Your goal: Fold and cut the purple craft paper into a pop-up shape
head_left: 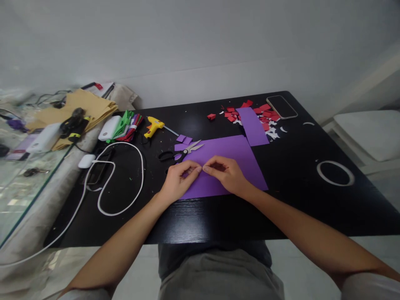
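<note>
My left hand (182,179) and my right hand (225,173) meet fingertip to fingertip over a large purple sheet of paper (240,154). Thumb and forefinger are pinched together on each hand. Whatever sits between the fingertips is too small to make out. Scissors (184,153) with black handles lie with blades apart on the sheet's upper left corner, just beyond my left hand. Small purple paper pieces (184,139) rest behind the scissors. A yellow glue gun (153,126) lies to the left of those pieces.
A purple strip (252,127) lies across red scraps (265,114) and white clippings at the back right, near a phone (282,107). A white ring (335,173) sits at the right. A white cable (142,166) loops on the left, near bundled green and red strips (128,125).
</note>
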Demonstrator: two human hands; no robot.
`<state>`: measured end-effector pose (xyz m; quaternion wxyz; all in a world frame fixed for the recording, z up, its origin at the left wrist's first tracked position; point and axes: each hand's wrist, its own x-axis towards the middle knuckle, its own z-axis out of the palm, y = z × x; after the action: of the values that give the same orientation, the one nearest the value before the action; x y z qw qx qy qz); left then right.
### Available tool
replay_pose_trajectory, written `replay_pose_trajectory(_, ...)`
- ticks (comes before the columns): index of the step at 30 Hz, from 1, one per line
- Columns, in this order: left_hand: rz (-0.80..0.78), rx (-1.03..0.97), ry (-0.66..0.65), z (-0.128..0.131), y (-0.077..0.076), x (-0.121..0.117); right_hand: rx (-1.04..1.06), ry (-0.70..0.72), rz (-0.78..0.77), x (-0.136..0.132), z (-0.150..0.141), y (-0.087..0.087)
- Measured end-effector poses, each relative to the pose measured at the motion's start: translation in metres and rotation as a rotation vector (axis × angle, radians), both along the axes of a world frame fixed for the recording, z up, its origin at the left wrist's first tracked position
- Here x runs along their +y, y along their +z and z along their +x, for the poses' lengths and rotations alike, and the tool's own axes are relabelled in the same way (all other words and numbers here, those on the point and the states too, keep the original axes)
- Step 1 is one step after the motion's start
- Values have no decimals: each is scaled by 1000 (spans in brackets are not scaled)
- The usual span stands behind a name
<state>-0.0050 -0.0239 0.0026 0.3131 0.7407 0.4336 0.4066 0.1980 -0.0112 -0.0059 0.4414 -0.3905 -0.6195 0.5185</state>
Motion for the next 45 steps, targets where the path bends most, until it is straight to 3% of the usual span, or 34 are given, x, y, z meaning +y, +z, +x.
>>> replay_pose_trajectory(14, -72, -59, 50, 3, -1, -1, -127, -31, 91, -2, 0, -2)
replay_pose_trajectory(25, -121, -136, 110, 1, -7, 0, 24, 26, -145, 0, -4, -12)
replay_pose_trajectory(32, -174, -193, 8, 0, -11, 4, -4, -26, -124, 2, 0, -10)
replay_pose_trajectory(45, -225, -246, 6, -1, -11, 8, 64, -10, -165, 12, 4, -11)
